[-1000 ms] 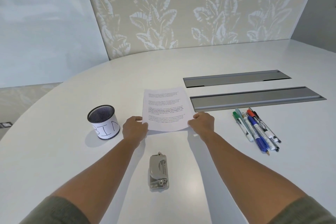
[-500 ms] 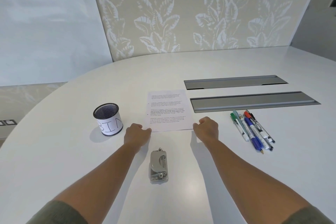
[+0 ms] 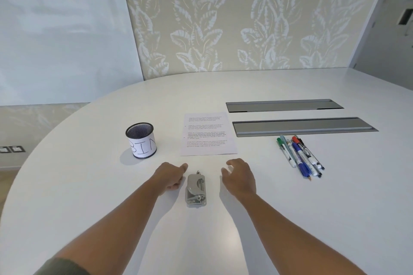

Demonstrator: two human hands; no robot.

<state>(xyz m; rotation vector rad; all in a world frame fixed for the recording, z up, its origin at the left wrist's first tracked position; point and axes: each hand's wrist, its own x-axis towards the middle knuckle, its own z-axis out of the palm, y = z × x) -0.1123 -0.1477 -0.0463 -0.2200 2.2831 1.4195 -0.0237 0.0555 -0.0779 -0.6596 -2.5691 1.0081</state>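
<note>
A printed sheet of paper point(image 3: 206, 135) lies flat on the white table point(image 3: 89, 185), free of both hands. Just in front of it sits a small metal hole punch point(image 3: 196, 190). My left hand point(image 3: 171, 175) is close to the punch's left side, fingers loosely curled, holding nothing. To the right of the punch hovers my right hand point(image 3: 240, 177), fingers relaxed and slightly spread, also holding nothing.
A black mesh cup labelled BIN point(image 3: 141, 140) stands left of the paper. Several markers and pens point(image 3: 300, 156) lie in a bunch at the right. Two grey cable-slot lids point(image 3: 304, 127) are set into the table behind them.
Both hands let go of the paper's near corners and drew back towards me, ending either side of the hole punch. The paper stays flat on the table.
</note>
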